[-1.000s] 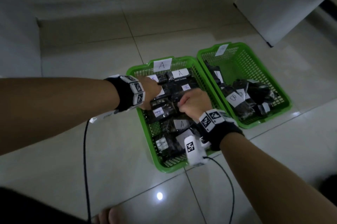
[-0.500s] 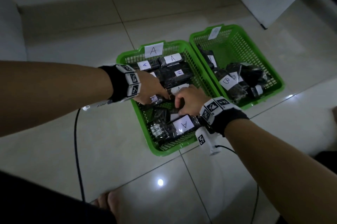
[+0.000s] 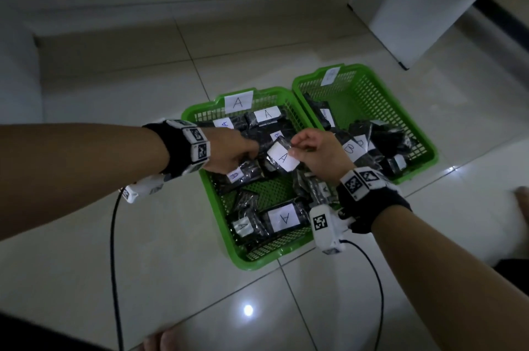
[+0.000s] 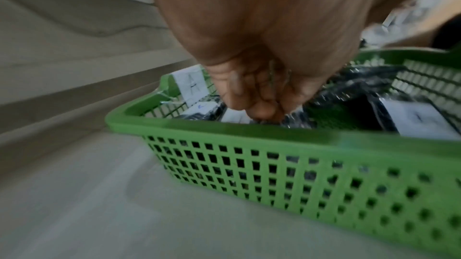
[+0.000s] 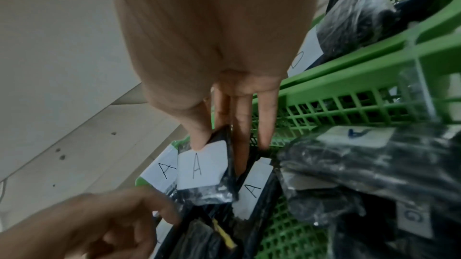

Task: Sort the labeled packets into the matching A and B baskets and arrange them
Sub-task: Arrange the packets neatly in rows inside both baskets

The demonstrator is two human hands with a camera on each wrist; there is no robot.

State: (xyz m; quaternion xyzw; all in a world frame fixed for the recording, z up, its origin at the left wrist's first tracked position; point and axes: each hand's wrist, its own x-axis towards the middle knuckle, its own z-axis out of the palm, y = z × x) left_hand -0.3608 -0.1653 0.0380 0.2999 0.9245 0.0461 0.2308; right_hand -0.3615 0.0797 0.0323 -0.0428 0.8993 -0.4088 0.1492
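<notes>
Two green baskets stand side by side on the floor tiles. Basket A (image 3: 215, 202) (image 4: 224, 127) on the left holds several black packets with white A labels. Basket B (image 3: 353, 67) on the right holds black packets with B labels (image 3: 350, 147). My right hand (image 3: 292, 150) (image 5: 219, 143) pinches one end of an A packet (image 3: 282, 157) (image 5: 199, 166), lifted slightly over the middle of basket A. My left hand (image 3: 237, 150) (image 4: 259, 105) reaches in from the left, its fingers curled on a black packet beside the lifted one.
A white cabinet (image 3: 429, 7) stands at the back right, beyond basket B. Black cables (image 3: 114, 236) trail from both wrists across the glossy tiles. A bare foot (image 3: 163, 342) shows at the bottom edge, and a low step runs along the back wall.
My right hand has risen from the packets and now holds an A packet up. The left hand stays in basket A, shifted slightly toward that packet.
</notes>
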